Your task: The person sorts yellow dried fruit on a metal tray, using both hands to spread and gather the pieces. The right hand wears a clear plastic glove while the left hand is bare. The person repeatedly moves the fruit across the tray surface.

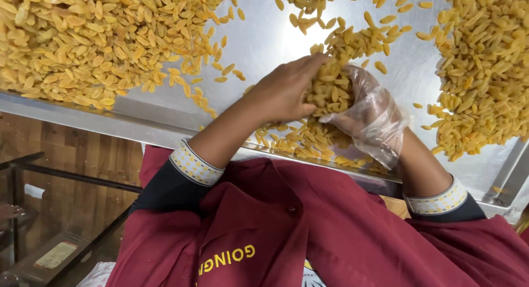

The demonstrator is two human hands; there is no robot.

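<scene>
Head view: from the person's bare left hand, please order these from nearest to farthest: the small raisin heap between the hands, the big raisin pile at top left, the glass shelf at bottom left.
1. Small raisin heap, touching the left hand.
2. Big raisin pile, upper left.
3. Glass shelf, lower left, below the table.

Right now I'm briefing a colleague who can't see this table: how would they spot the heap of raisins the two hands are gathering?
Start at the shiny metal table, strewn with golden raisins. Along its near edge, in front of the maroon apron, the bare left hand and the right hand in a clear plastic glove cup a small heap. Unlike the broad piles at the far left and right, it sits pressed between the palms.
</scene>
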